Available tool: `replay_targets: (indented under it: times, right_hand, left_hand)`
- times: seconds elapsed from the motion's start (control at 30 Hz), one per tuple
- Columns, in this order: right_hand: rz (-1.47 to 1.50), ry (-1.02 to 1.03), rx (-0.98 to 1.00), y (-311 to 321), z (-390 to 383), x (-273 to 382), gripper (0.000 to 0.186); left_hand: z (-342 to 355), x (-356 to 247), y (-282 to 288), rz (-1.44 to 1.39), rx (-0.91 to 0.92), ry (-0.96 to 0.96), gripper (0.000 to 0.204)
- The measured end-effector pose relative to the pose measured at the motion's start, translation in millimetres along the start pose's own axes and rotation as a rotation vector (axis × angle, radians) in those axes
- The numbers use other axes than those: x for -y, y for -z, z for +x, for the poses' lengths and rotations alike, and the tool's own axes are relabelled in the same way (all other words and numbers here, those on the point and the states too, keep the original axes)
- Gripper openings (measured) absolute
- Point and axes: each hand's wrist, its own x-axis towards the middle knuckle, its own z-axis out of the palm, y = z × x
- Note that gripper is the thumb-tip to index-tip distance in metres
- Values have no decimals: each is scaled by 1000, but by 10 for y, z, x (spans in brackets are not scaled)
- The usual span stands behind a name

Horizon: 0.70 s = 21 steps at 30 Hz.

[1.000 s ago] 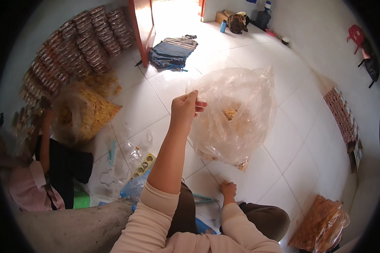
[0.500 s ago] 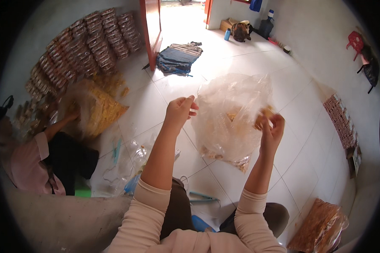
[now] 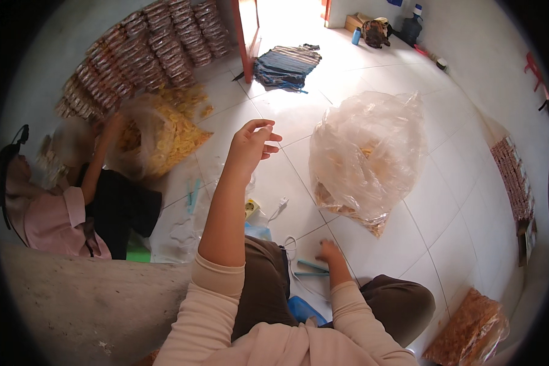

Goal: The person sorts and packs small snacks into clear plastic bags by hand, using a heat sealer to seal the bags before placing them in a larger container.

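Observation:
My left hand (image 3: 255, 143) is raised over the floor, fingers loosely bent and apart, with nothing visible in it. Low in front of me, my right hand (image 3: 330, 251) is slightly blurred and its fingers are hard to make out. It is close to a turquoise two-armed tool (image 3: 311, 273) on the floor, whose right end is behind my forearm. A large clear plastic bag (image 3: 369, 155) with orange-brown snack pieces at its bottom stands beyond my right hand, its top crumpled. A white cord (image 3: 290, 244) lies beside the tool.
At the left a seated person (image 3: 55, 213) reaches into a bag of yellow chips (image 3: 171, 137). Stacks of packed snacks (image 3: 146, 46) line the wall. A yellow socket strip (image 3: 251, 208) and another turquoise tool (image 3: 193, 196) lie nearby. A filled brown bag (image 3: 466, 329) sits lower right.
My right hand has left the large bag, where it had snack pieces at its fingers, and come down toward the turquoise tool. My left hand's fingers have spread. The view has shifted.

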Motion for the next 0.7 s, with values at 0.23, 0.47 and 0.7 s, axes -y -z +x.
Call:
replay_targets:
  times: [0.23, 0.47, 0.7]
  right_hand:
    - [-156, -12, 15, -614, -275, -503, 58]
    - [247, 256, -179, -552, 44, -622, 38]
    - [740, 360, 86, 816, -262, 541, 30]
  left_hand:
    - [-104, 15, 97, -16, 28, 0, 23]
    - [14, 66, 226, -46, -10, -64, 23]
    - [34, 257, 549, -81, -90, -40, 20]
